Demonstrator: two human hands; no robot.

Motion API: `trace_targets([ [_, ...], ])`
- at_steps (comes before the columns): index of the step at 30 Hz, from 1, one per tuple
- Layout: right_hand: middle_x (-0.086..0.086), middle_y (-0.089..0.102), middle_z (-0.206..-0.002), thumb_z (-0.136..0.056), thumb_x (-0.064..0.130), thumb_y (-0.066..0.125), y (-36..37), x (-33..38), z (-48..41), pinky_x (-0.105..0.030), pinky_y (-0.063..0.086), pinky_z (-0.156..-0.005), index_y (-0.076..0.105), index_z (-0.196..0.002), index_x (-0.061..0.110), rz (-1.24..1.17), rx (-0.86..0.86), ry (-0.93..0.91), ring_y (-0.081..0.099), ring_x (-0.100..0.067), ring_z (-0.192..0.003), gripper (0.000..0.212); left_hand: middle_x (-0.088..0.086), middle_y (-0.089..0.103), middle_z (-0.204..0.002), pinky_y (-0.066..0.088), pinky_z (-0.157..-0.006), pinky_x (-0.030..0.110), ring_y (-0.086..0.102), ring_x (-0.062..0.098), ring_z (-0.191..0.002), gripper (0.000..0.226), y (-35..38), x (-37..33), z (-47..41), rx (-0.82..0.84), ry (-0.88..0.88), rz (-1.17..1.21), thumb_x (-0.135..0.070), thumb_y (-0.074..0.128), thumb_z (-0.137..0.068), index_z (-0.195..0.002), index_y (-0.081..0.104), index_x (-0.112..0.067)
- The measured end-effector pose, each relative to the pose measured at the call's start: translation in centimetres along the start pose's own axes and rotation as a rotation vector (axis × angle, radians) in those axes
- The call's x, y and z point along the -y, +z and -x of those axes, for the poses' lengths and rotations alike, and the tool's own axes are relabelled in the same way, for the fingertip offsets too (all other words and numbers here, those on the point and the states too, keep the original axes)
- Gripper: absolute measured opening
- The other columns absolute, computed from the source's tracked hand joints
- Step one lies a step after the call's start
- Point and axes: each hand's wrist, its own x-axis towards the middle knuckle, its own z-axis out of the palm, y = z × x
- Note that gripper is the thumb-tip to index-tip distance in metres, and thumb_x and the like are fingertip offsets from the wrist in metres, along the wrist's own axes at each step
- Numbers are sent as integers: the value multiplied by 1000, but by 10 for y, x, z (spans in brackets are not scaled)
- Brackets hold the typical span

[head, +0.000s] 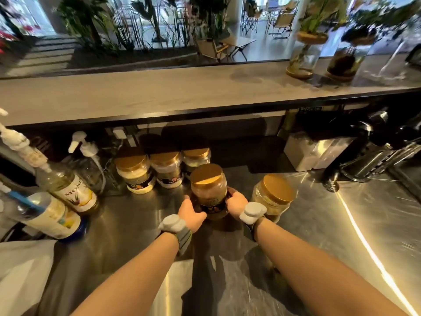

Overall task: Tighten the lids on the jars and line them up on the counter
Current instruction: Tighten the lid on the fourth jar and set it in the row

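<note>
A clear jar with a gold lid (208,188) and brown contents stands on the steel counter (319,224). My left hand (191,213) grips its lower left side and my right hand (237,202) grips its lower right side. Both wrists carry grey bands. To its right another gold-lidded jar (272,196) stands on its own. Behind, three gold-lidded jars stand in a row under the shelf: a left jar (136,173), a middle jar (167,168) and a right jar (197,157).
Syrup bottles with pumps (68,185) crowd the left side, with a white plastic bag (20,274) at the front left. A white container (305,153) and dark metal equipment (373,151) sit at the right. A raised wooden bar top (159,92) runs overhead with plant vases (305,53).
</note>
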Motion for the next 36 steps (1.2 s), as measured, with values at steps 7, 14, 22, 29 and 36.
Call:
trace_targets([
  [7, -16, 47, -142, -95, -3, 34, -5, -1, -20, -35, 41, -103, 39, -143, 11, -71, -44, 12, 47, -33, -130, 50, 13, 42, -147, 45, -90, 27, 47, 30, -131, 89, 5, -13, -6, -8, -95, -81, -17, 60, -89, -153, -3, -13],
  [14, -11, 40, -149, -96, 3, 38, -3, 1, -24, -34, 34, -109, 33, -147, 10, 25, -115, 136, 39, -31, -137, 51, 14, 42, -146, 45, -94, 33, 48, 31, -128, 85, 10, -21, -5, -32, -120, -115, -16, 54, -93, -153, -7, -16],
  [22, -15, 50, -137, -94, 9, 43, -9, 10, -6, -41, 40, -104, 40, -138, 6, 35, -162, 141, 49, -33, -126, 44, 14, 56, -132, 45, -103, 41, 54, 32, -121, 64, 9, -16, -2, -75, -97, 123, -4, 57, -87, -146, 31, -13],
  [29, -12, 58, -96, -87, 34, 52, -34, 29, -1, -48, 51, -95, 58, -114, -3, -35, -96, 89, 64, -36, -102, 47, 7, 49, -138, 36, -102, 30, 45, 23, -130, 46, 5, -37, 6, -95, -83, 398, -5, 44, -98, -143, 36, -4],
  [36, -19, 70, -103, -96, 32, 46, -73, 48, -11, -36, 58, -83, 61, -109, -3, 334, 5, 22, 70, -29, -88, 41, 26, 50, -134, 53, -57, 16, 54, 31, -109, 46, 10, -50, -2, 48, -96, 540, 9, 43, -94, -140, 39, 0],
])
